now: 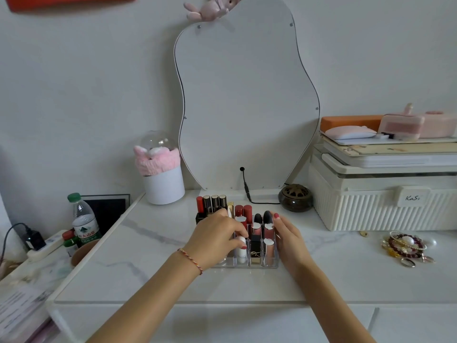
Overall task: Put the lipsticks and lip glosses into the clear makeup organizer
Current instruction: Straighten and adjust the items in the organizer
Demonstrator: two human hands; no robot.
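A white marble-patterned table (173,276) stands against a pale grey wall, with a wavy-edged mirror (244,95) leaning upright at twelve o'clock and a pink plush rabbit (210,8) perched on its top.

The clear makeup organizer (247,264) sits at the centre of the table, its compartments holding upright lipsticks and lip glosses (257,233): dark and gold tubes in the back row, red ones in the middle, black-capped and pink ones to the right, a black-and-gold tube at the front. The left hand (215,241) rests over the organizer's left side, its grip pinching a white lipstick (241,248) that stands in a front compartment. The right hand (289,241) lies flat against the organizer's right wall, fingers spread and holding nothing.

At ten o'clock stands a white round box (164,186) topped with a pink fluffy band under a clear dome. At one o'clock sits a dark round incense burner (295,198), with a black cable (247,189) running from the mirror beside it. At two o'clock a ribbed cream storage box (371,206) carries a stack of flat things and a pink case. A heap of beaded bracelets (405,246) lies at three o'clock. At nine o'clock, off the table's edge, stands a water bottle (84,221) with a green cap, near a power strip (42,248).
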